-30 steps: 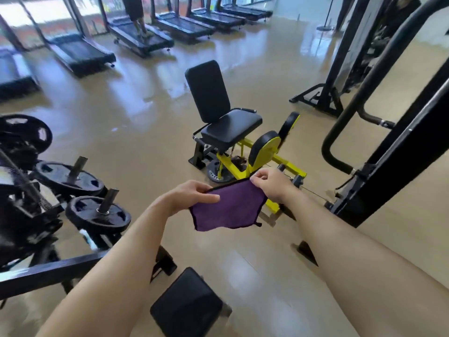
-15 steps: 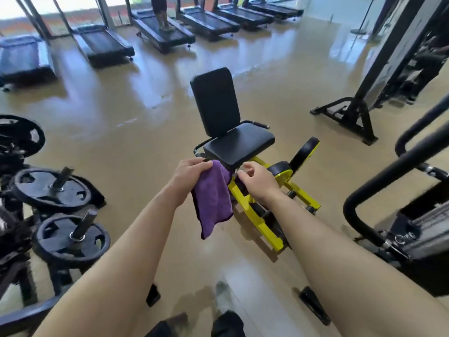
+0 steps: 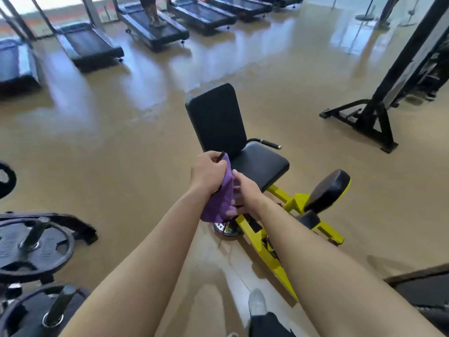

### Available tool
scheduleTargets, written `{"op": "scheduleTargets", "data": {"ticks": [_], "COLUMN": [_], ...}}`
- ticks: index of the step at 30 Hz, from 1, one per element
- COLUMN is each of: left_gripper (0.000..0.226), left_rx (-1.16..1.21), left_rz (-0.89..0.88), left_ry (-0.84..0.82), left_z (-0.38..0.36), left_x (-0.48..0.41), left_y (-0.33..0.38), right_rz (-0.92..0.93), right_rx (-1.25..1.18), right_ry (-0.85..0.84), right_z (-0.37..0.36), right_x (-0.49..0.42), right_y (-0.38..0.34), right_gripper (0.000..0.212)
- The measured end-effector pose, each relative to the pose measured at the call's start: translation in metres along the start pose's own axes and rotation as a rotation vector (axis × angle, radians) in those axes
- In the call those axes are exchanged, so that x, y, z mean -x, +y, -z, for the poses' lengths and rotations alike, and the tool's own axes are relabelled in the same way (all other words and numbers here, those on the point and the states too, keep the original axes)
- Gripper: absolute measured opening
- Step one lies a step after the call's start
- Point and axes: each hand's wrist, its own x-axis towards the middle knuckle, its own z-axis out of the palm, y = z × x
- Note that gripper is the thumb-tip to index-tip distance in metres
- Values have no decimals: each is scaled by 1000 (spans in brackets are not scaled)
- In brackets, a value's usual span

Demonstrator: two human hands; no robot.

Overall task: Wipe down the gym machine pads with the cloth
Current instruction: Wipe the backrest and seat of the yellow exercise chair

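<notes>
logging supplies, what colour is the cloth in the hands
Plain purple cloth, seen best in the head view.

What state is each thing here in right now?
purple cloth: bunched, hanging between both hands.
left hand: grips the cloth's top.
right hand: grips the cloth lower down.
back pad: upright, bare.
seat pad: bare, nobody seated.
weight plate: stored on its peg.

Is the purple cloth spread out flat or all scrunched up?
Scrunched up. The purple cloth hangs as a narrow gathered bundle, the left hand gripping its top and the right hand holding its lower part.
</notes>
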Motion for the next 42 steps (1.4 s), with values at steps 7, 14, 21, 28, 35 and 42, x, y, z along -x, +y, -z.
{"op": "scheduleTargets", "data": {"ticks": [7,14,21,28,35,42], "left_gripper": [19,27,20,18,17,22], "left_rx": [-38,-145,-8,38,13,-27], "left_rz": [-19,17,172,296,236,137], "left_ry": [51,90,220,319,291,203], "left_z": [-19,-26,-11,8,17,6], "left_x": [-112,-244,-358,-466,-548,-588], "left_y": [22,27,-4,-51,-69,-98], "right_rz": [11,-16,-63,174,519,581], "right_rx": [-118,-333,-446,-419,558,1651], "right_ry": [-102,-147,-73,57,368,-43], "right_z": [-5,5,30,20,-36,-92], "right_x": [-134,-257,-369,-450,-524,-581], "right_y": [-52,-113,-168,-252,-311,-306], "right_gripper": [37,65,75,51,42,52]}}
